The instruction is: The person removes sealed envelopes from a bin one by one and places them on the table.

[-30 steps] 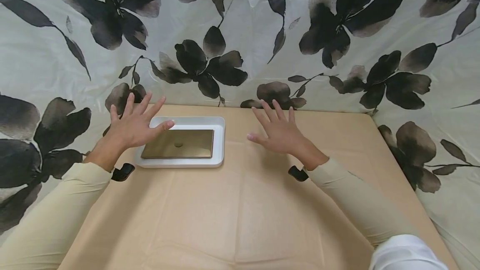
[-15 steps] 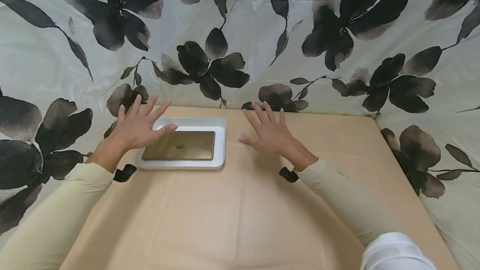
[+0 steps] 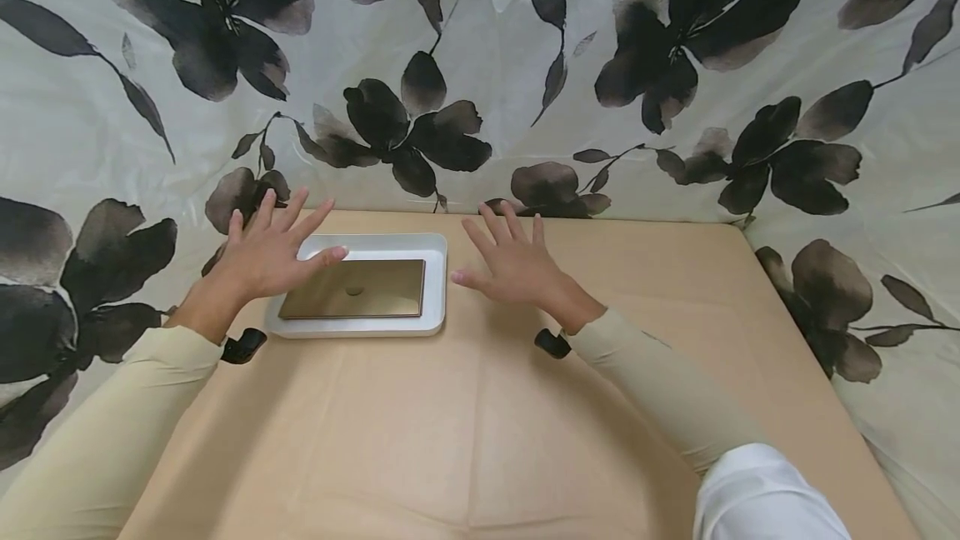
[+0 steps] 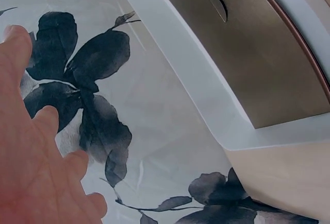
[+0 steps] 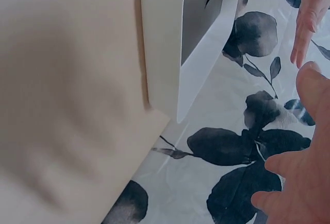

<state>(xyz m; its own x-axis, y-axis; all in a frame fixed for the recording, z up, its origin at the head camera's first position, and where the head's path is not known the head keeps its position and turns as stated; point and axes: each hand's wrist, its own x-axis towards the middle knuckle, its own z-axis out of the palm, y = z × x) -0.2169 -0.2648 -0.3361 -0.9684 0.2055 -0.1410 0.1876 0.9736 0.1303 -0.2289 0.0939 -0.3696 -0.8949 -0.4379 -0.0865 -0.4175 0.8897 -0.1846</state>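
A white rectangular tray (image 3: 437, 307) stands toward the back left of the table. In it lies a flat gold rectangular piece (image 3: 375, 290) with a dark edge and a small half-moon mark near its middle; its exact kind does not show. My left hand (image 3: 262, 265) hovers over the tray's left end, fingers spread, hiding that corner in the head view. To the tray's right, my right hand (image 3: 517, 269) is held up with fingers straight and apart. Both hands hold nothing. The left wrist view shows the gold piece (image 4: 247, 64) apart from the left fingers.
A tan cover (image 3: 480, 423) lies over the table, with light fold creases. Behind and at both sides hangs a white cloth (image 3: 525, 48) with dark flowers, meeting the table's back edge. A dark wrist device (image 3: 552, 344) sits under each wrist.
My right hand has moved left, closer to the tray, with its fingers still spread. The left hand, tray and gold piece stay nearly where they were.
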